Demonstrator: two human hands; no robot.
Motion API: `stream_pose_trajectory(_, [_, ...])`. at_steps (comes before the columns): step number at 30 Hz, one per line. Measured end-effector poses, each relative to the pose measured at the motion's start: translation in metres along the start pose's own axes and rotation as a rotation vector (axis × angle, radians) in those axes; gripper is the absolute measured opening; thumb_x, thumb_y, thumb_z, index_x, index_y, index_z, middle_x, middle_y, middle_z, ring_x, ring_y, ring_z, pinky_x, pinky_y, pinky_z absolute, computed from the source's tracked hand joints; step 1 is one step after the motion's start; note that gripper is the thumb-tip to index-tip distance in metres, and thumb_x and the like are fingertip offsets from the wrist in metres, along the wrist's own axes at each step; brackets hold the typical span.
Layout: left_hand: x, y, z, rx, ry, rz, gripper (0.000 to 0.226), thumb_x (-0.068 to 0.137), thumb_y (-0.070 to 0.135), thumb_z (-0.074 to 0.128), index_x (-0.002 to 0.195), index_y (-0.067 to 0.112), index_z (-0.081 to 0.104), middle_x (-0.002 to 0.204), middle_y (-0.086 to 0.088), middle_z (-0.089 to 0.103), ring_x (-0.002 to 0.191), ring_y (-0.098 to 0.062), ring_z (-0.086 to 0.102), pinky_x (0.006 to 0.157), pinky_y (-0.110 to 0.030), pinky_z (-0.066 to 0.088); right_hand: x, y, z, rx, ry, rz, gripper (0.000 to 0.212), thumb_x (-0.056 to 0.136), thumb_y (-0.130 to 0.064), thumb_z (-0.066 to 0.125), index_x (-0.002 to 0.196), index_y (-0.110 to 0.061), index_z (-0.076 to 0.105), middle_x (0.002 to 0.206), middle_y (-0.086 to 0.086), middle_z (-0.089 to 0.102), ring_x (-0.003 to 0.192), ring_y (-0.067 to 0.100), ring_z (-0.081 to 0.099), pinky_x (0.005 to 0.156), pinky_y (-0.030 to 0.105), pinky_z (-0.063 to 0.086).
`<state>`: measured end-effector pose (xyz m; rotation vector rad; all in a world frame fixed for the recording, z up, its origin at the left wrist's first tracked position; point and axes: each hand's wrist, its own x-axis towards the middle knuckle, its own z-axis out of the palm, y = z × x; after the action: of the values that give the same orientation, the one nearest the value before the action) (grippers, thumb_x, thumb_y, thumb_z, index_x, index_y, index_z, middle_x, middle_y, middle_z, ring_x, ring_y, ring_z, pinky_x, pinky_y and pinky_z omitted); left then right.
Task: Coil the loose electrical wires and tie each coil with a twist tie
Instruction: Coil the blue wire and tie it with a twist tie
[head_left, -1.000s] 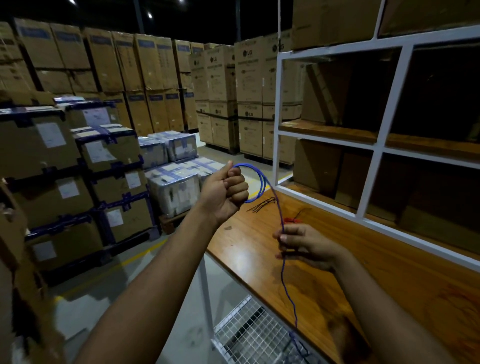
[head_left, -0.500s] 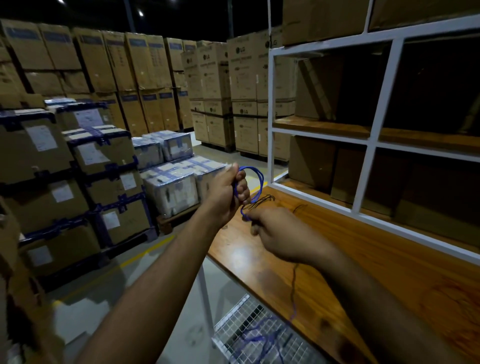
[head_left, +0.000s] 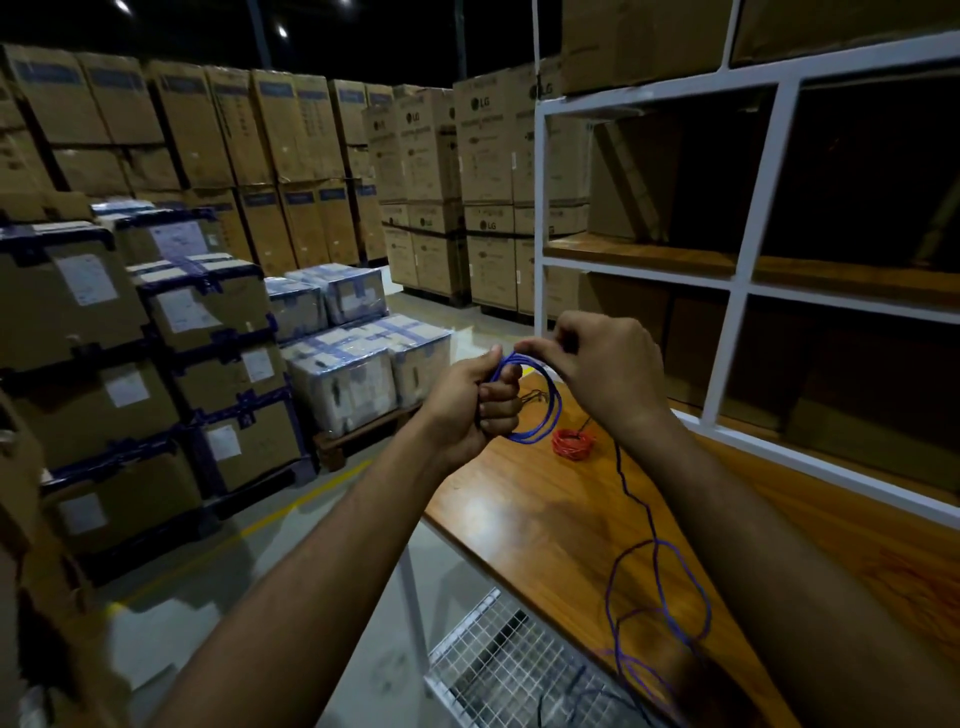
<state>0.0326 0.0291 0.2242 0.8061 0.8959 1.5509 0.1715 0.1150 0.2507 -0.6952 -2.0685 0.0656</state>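
My left hand (head_left: 475, 400) grips a small coil of blue wire (head_left: 551, 415) above the far corner of the wooden bench (head_left: 540, 514). My right hand (head_left: 602, 364) pinches the same wire at the top of the coil, right beside the left thumb. The loose length of blue wire runs down from under my right wrist, loops over the bench and drops past its near edge. A tied red wire coil (head_left: 571, 443) lies on the bench just behind the blue coil. A few dark twist ties (head_left: 535, 397) lie beyond it, partly hidden by the hands.
A white shelf frame (head_left: 737, 291) with wooden shelves stands along the right of the bench. A wire mesh shelf (head_left: 498, 670) sits below the bench's near edge. Stacked cardboard boxes (head_left: 156, 332) on pallets fill the floor to the left and back.
My right hand rose from the bench up to the left hand, laying another turn on the coil. The blue coil has more loops, and the red coil is now uncovered.
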Motion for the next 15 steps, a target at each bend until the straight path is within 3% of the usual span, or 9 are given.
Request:
stream_pose_trajectory(3, [-0.003, 0.006, 0.000, -0.075, -0.047, -0.056, 0.046, 0.105, 0.037, 0.033, 0.065, 0.017, 0.044, 0.045, 0.010, 0.026, 0.035, -0.004, 0.021, 0.035, -0.018, 0.017, 0.000, 0.009, 0.010, -0.003, -0.133, 0.142, 0.075, 0.072, -0.086, 0.031, 0.062, -0.017, 0.057, 0.054, -0.003, 0.053, 0.049, 0.013, 0.048, 0.049, 0.027, 0.036])
stream_pose_trajectory(5, [-0.004, 0.010, -0.001, -0.095, -0.047, -0.060, 0.044, 0.103, 0.035, 0.036, 0.063, 0.018, 0.044, 0.044, 0.010, 0.027, 0.035, -0.004, 0.021, 0.035, -0.018, 0.016, -0.003, 0.016, 0.014, 0.286, -0.322, 0.261, 0.079, 0.077, -0.082, 0.035, 0.063, -0.008, 0.058, 0.056, 0.001, 0.052, 0.051, 0.015, 0.046, 0.053, 0.030, 0.035])
stream_pose_trajectory(9, [-0.004, 0.013, -0.005, -0.098, 0.011, -0.049, 0.040, 0.099, 0.031, 0.040, 0.061, 0.019, 0.044, 0.043, 0.009, 0.026, 0.035, -0.005, 0.020, 0.037, -0.019, 0.011, -0.028, 0.042, 0.016, 0.996, -0.746, 0.473, 0.033, 0.089, -0.043, 0.060, 0.085, -0.010, 0.060, 0.074, 0.001, 0.054, 0.069, 0.016, 0.048, 0.066, 0.029, 0.042])
stream_pose_trajectory(11, [-0.004, 0.012, -0.006, -0.106, 0.029, -0.044, 0.039, 0.099, 0.029, 0.040, 0.061, 0.019, 0.042, 0.042, 0.009, 0.025, 0.034, -0.005, 0.020, 0.037, -0.019, 0.010, -0.044, 0.053, 0.024, 1.122, -0.868, 0.501, 0.011, 0.089, -0.023, 0.067, 0.093, -0.014, 0.064, 0.085, 0.001, 0.060, 0.080, 0.018, 0.055, 0.078, 0.035, 0.046])
stream_pose_trajectory(13, [-0.003, 0.011, -0.006, -0.126, 0.044, -0.025, 0.039, 0.101, 0.028, 0.037, 0.063, 0.019, 0.041, 0.041, 0.010, 0.026, 0.032, -0.004, 0.021, 0.037, -0.018, 0.009, -0.059, 0.055, 0.031, 1.180, -0.926, 0.515, 0.010, 0.087, -0.010, 0.065, 0.096, -0.015, 0.065, 0.092, 0.004, 0.062, 0.088, 0.019, 0.060, 0.087, 0.041, 0.048])
stream_pose_trajectory(15, [-0.002, 0.014, -0.006, -0.147, 0.053, 0.007, 0.040, 0.102, 0.028, 0.035, 0.063, 0.019, 0.040, 0.041, 0.010, 0.026, 0.032, -0.004, 0.021, 0.038, -0.018, 0.008, -0.072, 0.048, 0.039, 1.211, -0.912, 0.583, 0.013, 0.095, -0.003, 0.056, 0.099, -0.013, 0.063, 0.096, 0.008, 0.064, 0.092, 0.020, 0.064, 0.085, 0.042, 0.052])
